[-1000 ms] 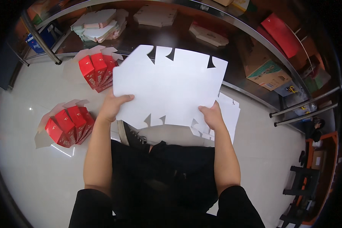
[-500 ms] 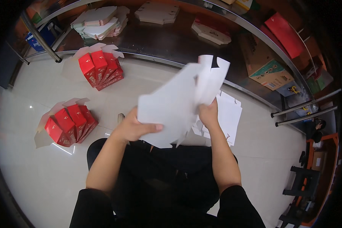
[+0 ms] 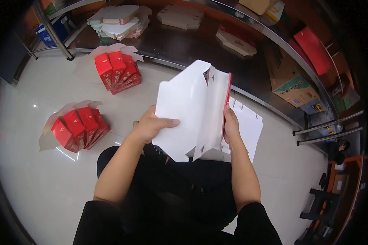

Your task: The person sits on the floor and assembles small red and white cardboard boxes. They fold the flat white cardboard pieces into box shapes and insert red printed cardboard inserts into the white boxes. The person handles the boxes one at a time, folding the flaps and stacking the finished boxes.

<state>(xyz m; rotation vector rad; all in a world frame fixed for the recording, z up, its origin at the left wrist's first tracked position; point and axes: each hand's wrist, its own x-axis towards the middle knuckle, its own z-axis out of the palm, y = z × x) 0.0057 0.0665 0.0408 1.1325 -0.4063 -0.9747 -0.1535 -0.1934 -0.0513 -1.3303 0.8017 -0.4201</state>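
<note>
Above my lap I hold a partly folded cardboard box [image 3: 182, 110], white inside, with red showing along its right outer side. My left hand [image 3: 151, 125] grips its left panel, thumb lying on the white face and fingers hidden underneath. On the right edge, my right hand [image 3: 230, 124] is closed round the red-backed panel. The right part of the box stands bent up along creases, with small notched flaps at its near end. Flat white box blanks [image 3: 246, 128] lie on the floor just beyond my right hand.
Two clusters of red folded boxes stand on the floor, one nearer [image 3: 81, 128] and one farther [image 3: 117, 72]. A low metal shelf [image 3: 159, 53] ahead bears stacked white blanks [image 3: 120, 20] and a brown carton [image 3: 288, 77]. Metal legs [image 3: 329, 134] jut in at right.
My right hand has shifted slightly and now grips the outer side of the right panel. That panel has opened from a curled shape into a straight fold, showing its red outside.
</note>
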